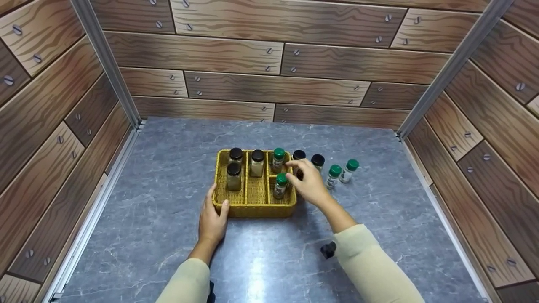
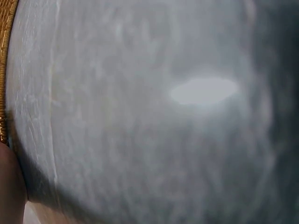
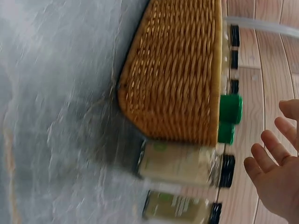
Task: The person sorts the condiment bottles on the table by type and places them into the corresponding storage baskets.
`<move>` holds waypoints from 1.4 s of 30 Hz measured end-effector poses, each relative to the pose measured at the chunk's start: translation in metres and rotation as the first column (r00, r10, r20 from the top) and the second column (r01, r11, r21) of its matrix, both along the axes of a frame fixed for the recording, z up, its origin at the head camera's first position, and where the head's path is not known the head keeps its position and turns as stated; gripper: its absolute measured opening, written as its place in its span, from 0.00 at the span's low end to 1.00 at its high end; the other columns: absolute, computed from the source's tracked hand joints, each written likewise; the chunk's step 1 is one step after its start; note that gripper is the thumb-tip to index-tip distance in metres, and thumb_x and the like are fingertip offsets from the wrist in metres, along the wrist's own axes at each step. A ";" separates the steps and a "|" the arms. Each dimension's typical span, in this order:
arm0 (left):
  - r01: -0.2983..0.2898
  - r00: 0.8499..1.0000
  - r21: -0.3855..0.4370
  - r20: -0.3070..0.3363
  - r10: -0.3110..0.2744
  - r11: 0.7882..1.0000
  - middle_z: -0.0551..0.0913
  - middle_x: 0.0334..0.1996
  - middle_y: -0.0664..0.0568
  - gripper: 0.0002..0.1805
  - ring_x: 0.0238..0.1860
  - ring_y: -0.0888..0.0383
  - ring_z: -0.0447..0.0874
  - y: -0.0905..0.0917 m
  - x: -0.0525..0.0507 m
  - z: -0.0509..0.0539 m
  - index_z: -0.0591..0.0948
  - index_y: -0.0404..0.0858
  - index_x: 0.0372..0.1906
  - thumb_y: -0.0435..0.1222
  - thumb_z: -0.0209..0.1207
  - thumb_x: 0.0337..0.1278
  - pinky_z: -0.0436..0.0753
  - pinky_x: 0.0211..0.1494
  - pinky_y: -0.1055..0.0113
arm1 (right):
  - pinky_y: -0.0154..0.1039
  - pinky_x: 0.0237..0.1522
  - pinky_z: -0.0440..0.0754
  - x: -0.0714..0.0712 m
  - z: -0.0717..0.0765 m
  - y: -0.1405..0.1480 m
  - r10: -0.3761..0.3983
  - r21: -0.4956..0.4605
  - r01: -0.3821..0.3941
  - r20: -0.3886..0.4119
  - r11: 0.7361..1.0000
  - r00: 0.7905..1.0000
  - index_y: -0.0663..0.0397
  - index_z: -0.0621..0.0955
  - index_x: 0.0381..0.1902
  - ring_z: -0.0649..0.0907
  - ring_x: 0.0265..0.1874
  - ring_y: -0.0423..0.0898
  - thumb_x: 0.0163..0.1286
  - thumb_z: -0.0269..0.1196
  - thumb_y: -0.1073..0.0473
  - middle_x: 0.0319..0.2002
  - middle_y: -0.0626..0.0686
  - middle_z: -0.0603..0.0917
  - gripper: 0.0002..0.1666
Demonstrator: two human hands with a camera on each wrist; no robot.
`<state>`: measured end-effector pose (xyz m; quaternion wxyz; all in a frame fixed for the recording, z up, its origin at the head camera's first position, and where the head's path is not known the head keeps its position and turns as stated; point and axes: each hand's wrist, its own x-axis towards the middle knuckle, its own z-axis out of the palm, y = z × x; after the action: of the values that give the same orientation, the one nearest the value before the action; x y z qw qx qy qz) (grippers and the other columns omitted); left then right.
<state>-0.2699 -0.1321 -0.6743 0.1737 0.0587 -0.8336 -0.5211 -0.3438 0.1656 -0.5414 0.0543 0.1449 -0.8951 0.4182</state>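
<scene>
A woven basket (image 1: 257, 210) with dividers stands mid-table. My left hand (image 1: 212, 221) holds its front left corner, thumb at the front rim and fingers along the left side. Over the basket's right edge is my right hand (image 1: 310, 182), fingers spread and apart from the jars in the right wrist view. Nearest to it is a green-capped spice jar (image 1: 279, 188) in the front right compartment. Another green-capped spice jar (image 1: 278, 162) stands in the compartment behind. Black-capped spice jars stand in the left compartment (image 1: 234, 179) and the middle compartment (image 1: 256, 164).
Outside the basket, to its right, stand two black-capped jars (image 1: 318, 160), partly hidden by my right hand, and two green-capped jars (image 1: 349, 171). Wood-patterned panels (image 1: 236, 84) enclose the grey marbled table (image 1: 160, 168) at the back and sides.
</scene>
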 end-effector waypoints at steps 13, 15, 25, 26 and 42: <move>-0.012 1.000 -0.016 -0.022 0.012 1.000 0.70 0.81 0.39 0.37 0.79 0.36 0.72 0.002 0.002 0.000 0.64 0.51 0.84 0.45 0.61 0.77 0.71 0.81 0.37 | 0.63 0.75 0.76 -0.009 -0.034 0.039 -0.052 -0.111 0.051 -0.012 0.993 0.999 0.60 0.82 0.69 0.79 0.68 0.64 0.73 0.70 0.66 0.65 0.64 0.80 0.27; -0.009 1.000 -0.015 -0.018 0.009 1.000 0.70 0.82 0.39 0.37 0.80 0.35 0.71 0.002 0.002 0.000 0.63 0.51 0.84 0.44 0.61 0.77 0.71 0.81 0.36 | 0.62 0.74 0.77 -0.010 -0.038 0.043 -0.056 -0.101 0.056 0.008 0.993 0.998 0.59 0.81 0.71 0.79 0.68 0.63 0.73 0.70 0.66 0.65 0.65 0.79 0.29; -0.011 1.000 -0.004 0.000 0.011 1.000 0.69 0.82 0.40 0.37 0.79 0.35 0.71 0.001 0.002 0.000 0.63 0.52 0.85 0.44 0.61 0.77 0.71 0.81 0.35 | 0.65 0.82 0.68 -0.019 -0.049 0.046 -0.049 -0.045 0.055 0.122 0.997 0.991 0.51 0.73 0.81 0.74 0.77 0.67 0.75 0.71 0.61 0.77 0.67 0.74 0.39; -0.010 1.000 -0.003 0.000 0.010 1.000 0.69 0.82 0.40 0.37 0.79 0.35 0.71 0.001 0.003 0.000 0.63 0.52 0.85 0.44 0.61 0.77 0.71 0.81 0.35 | 0.65 0.82 0.68 -0.020 -0.050 0.046 -0.059 -0.033 0.064 0.128 0.997 0.990 0.51 0.73 0.81 0.75 0.77 0.67 0.75 0.71 0.60 0.77 0.67 0.74 0.39; -0.013 1.000 -0.028 -0.006 0.013 1.000 0.71 0.81 0.39 0.37 0.78 0.35 0.73 0.000 0.000 0.000 0.63 0.51 0.84 0.45 0.61 0.76 0.72 0.81 0.37 | 0.61 0.74 0.79 -0.027 -0.065 0.044 -0.122 -0.001 0.122 0.005 0.993 0.993 0.55 0.82 0.70 0.82 0.69 0.67 0.70 0.74 0.62 0.70 0.67 0.82 0.31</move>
<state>-0.2696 -0.1322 -0.6743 0.1804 0.0600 -0.8398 -0.5086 -0.3705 0.2096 -0.6062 0.0778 0.0891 -0.9021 0.4150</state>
